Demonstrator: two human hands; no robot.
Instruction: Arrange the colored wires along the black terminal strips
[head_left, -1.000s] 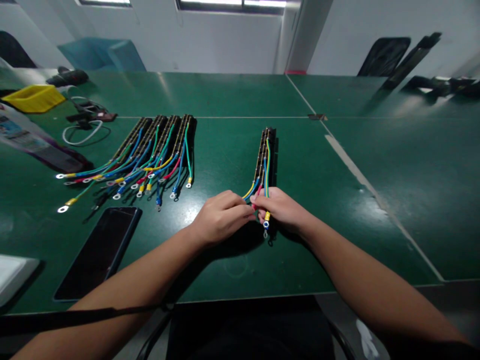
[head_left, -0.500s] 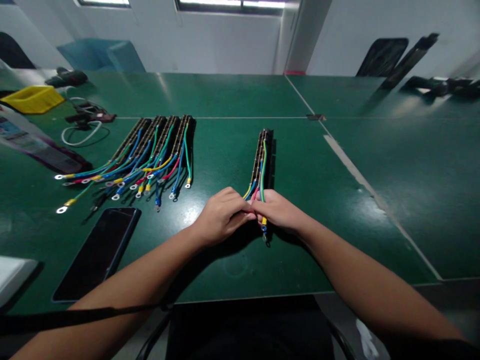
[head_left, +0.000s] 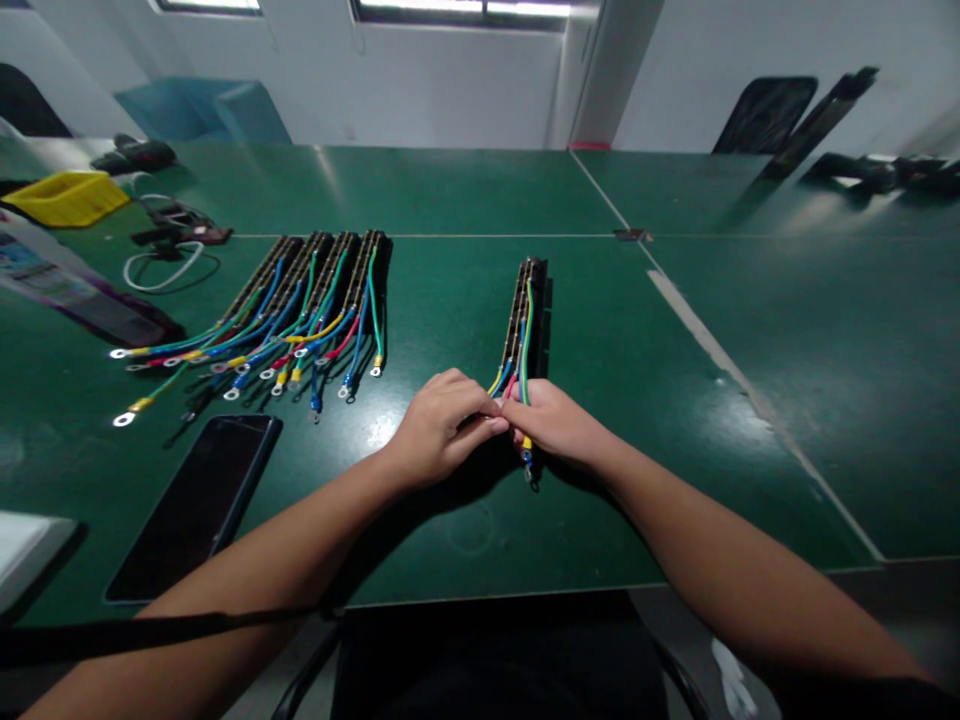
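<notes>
A dark terminal strip lies lengthwise on the green table, with blue, red and yellow-green wires running from it toward me. My left hand is closed in a pinch on the wires at their near part, its fingertips against those of the other hand. My right hand is closed around the same wires from the right. Yellow and blue ring-lug ends hang out below its fingers. Several similar strips with coloured wires and ring lugs lie side by side to the left.
A black phone lies at the front left, beside a white object. A yellow bin, a plastic package and a white cable are farther left. Dark tools sit at the back right.
My left hand has shifted very slightly up, and its fingers have changed shape a little at the wires. The lug ends have moved slightly; the strip stays in place.
</notes>
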